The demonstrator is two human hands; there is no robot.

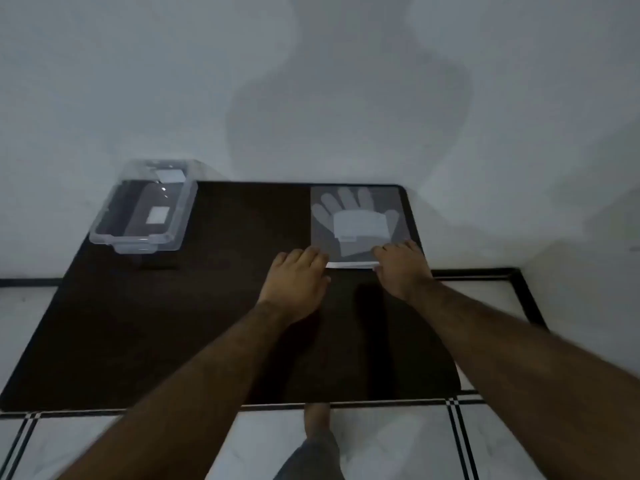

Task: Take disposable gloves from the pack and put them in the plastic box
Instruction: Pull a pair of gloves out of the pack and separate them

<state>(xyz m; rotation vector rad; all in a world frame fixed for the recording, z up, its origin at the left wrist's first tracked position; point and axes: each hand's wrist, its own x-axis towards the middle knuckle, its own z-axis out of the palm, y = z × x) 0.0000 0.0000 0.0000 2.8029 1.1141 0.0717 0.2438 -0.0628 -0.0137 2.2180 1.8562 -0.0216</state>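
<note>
Dark table point(214, 306), both hands point(296, 275) at pack point(358, 223) near edge

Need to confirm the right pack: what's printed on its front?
A pale grey hand outline with a white label across the palm, on the grey glove pack; head view.

Dark brown table point(173, 323) set against plain grey-white wall point(138, 81). Soft shadow cast on wall. Pale tiled floor point(398, 445) with black border lines. Dim lighting.
</note>
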